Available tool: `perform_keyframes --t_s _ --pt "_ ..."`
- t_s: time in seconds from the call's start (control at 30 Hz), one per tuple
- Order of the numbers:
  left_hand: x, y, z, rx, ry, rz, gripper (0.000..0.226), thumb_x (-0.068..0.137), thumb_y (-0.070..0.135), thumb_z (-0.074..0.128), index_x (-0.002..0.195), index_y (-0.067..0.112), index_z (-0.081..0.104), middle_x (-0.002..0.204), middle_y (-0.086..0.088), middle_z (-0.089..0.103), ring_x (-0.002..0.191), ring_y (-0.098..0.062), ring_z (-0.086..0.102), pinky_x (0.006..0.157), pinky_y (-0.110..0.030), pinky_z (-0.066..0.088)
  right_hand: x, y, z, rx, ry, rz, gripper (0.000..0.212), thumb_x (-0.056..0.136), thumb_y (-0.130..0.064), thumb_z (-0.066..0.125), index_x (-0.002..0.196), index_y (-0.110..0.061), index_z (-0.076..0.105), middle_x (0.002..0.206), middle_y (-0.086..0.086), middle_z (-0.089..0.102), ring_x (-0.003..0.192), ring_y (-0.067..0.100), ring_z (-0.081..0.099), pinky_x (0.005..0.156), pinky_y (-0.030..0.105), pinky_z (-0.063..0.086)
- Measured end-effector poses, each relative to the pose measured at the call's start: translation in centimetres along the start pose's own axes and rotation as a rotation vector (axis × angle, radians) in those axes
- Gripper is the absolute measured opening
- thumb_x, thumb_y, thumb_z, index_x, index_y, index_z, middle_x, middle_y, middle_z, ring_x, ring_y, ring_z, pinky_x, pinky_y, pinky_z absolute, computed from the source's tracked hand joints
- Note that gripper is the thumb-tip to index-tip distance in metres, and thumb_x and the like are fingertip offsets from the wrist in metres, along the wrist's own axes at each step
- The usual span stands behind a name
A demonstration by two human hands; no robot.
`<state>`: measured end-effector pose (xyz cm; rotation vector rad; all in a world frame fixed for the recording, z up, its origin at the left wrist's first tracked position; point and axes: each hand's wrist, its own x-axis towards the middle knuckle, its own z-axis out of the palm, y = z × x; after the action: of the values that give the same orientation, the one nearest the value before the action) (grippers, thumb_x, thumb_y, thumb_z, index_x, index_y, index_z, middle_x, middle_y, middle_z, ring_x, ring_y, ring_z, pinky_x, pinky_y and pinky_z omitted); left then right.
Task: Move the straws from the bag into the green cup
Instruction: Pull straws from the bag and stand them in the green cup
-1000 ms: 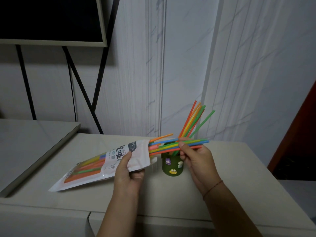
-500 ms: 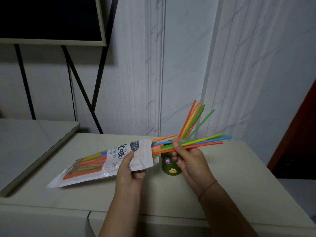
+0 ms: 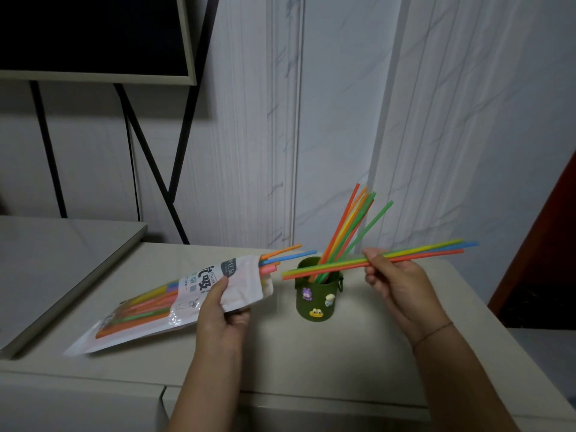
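Observation:
A white plastic bag [image 3: 149,310] of coloured straws lies tilted on the table, its open mouth raised toward the right. My left hand [image 3: 223,310] grips it near the mouth, where a few straw ends [image 3: 286,255] poke out. My right hand [image 3: 396,277] pinches a small bundle of straws [image 3: 417,252] held nearly level, fully clear of the bag, its left ends over the green cup [image 3: 316,299]. The cup stands between my hands, has small stickers on its front and holds several straws [image 3: 352,226] leaning up to the right.
The pale table [image 3: 280,357] runs to a front edge near me. A lower grey surface [image 3: 46,260] adjoins on the left. A dark screen [image 3: 93,35] on a black stand sits at the back left. A marbled wall is behind; a dark red panel [image 3: 548,244] is at right.
My right hand has drawn the bundle of straws to the right, out of the bag's mouth. My left hand still holds the bag, which has barely shifted.

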<state>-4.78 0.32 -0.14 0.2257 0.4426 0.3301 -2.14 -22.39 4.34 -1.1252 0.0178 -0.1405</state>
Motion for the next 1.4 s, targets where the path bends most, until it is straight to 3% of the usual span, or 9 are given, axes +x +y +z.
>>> perform_keyframes --t_s 0.23,0.4,0.57,0.77,0.97,1.1,1.17,1.33,1.4 --pt "0.6 1.1 -0.4 0.015 -0.021 0.03 0.019 0.086 0.0 0.06 0.096 0.016 0.054 0.064 -0.001 0.074 0.059 -0.015 0.072 0.05 -0.034 0.059 1.3 -1.0 -2.8 -0.112 0.147 -0.111 0.005 0.085 -0.007 0.063 0.086 -0.002 0.064 0.053 0.0 0.057 0.044 0.002 0.053 0.047 0.01 0.047" --pt "0.5 0.7 -0.4 0.022 -0.021 0.008 0.022 0.085 0.0 0.061 0.099 0.017 0.055 0.068 -0.002 0.075 0.062 -0.015 0.073 0.053 -0.035 0.06 2.3 0.3 -1.6 -0.371 0.119 -0.168 0.009 0.086 -0.008 0.063 0.091 -0.001 0.065 0.064 0.008 0.058 0.047 0.003 0.055 0.05 0.01 0.049" --pt "-0.3 -0.1 -0.1 0.026 -0.016 0.003 0.028 0.085 -0.001 0.062 0.104 0.017 0.054 0.094 -0.006 0.072 0.085 -0.02 0.071 0.05 -0.036 0.059 3.2 2.8 0.4 -0.536 -0.008 -0.107 0.007 0.085 -0.003 0.062 0.09 0.001 0.066 0.061 0.007 0.059 0.047 0.005 0.053 0.049 0.011 0.048" --pt "-0.8 -0.9 0.2 0.051 -0.027 -0.003 0.038 0.084 -0.003 0.062 0.116 0.016 0.055 0.106 -0.008 0.07 0.094 -0.021 0.068 0.066 -0.044 0.059 3.4 3.7 0.0 -0.418 0.042 -0.127 0.003 0.084 -0.005 0.065 0.082 -0.005 0.063 0.054 0.0 0.063 0.046 0.003 0.058 0.052 0.012 0.052" --pt "-1.1 -1.2 0.4 0.061 -0.019 -0.002 0.038 0.084 -0.001 0.064 0.115 0.018 0.054 0.106 -0.007 0.07 0.092 -0.022 0.069 0.063 -0.043 0.06 3.7 2.9 -0.3 -0.373 0.124 -0.235 0.009 0.087 -0.011 0.062 0.082 -0.003 0.064 0.064 0.011 0.06 0.046 0.002 0.056 0.052 0.013 0.051" --pt "-1.3 -1.2 0.4 0.077 -0.039 -0.007 0.034 0.084 -0.002 0.063 0.11 0.017 0.056 0.107 -0.007 0.07 0.096 -0.023 0.068 0.06 -0.042 0.06 4.0 3.7 0.1 -0.449 0.116 -0.205 0.012 0.089 -0.011 0.06 0.077 -0.01 0.063 0.062 0.009 0.063 0.045 0.003 0.058 0.052 0.015 0.052" --pt "-1.5 -1.3 0.4 0.083 -0.045 -0.001 0.039 0.084 -0.002 0.062 0.117 0.017 0.055 0.107 -0.007 0.07 0.097 -0.023 0.068 0.056 -0.041 0.06 4.0 4.1 0.3 -0.469 0.109 -0.179 0.013 0.089 -0.011 0.06 0.076 -0.008 0.063 0.063 0.01 0.063 0.049 0.009 0.06 0.055 0.017 0.054" --pt "-1.8 -1.4 0.4 0.1 -0.031 0.0 0.043 0.084 -0.002 0.063 0.121 0.017 0.052 0.104 -0.008 0.069 0.093 -0.024 0.068 0.049 -0.037 0.058 3.8 4.7 0.0 -0.446 0.095 -0.092 0.01 0.088 -0.009 0.06 0.091 -0.001 0.067 0.07 0.011 0.068 0.064 0.02 0.065 0.069 0.026 0.058" --pt "-1.8 -1.4 0.5 0.109 -0.032 0.001 0.041 0.084 -0.002 0.062 0.119 0.017 0.052 0.105 -0.008 0.069 0.092 -0.024 0.068 0.047 -0.037 0.058 3.5 4.5 -0.1 -0.432 0.09 -0.085 0.01 0.087 -0.007 0.061 0.091 -0.001 0.066 0.072 0.011 0.069 0.066 0.02 0.066 0.067 0.022 0.059"
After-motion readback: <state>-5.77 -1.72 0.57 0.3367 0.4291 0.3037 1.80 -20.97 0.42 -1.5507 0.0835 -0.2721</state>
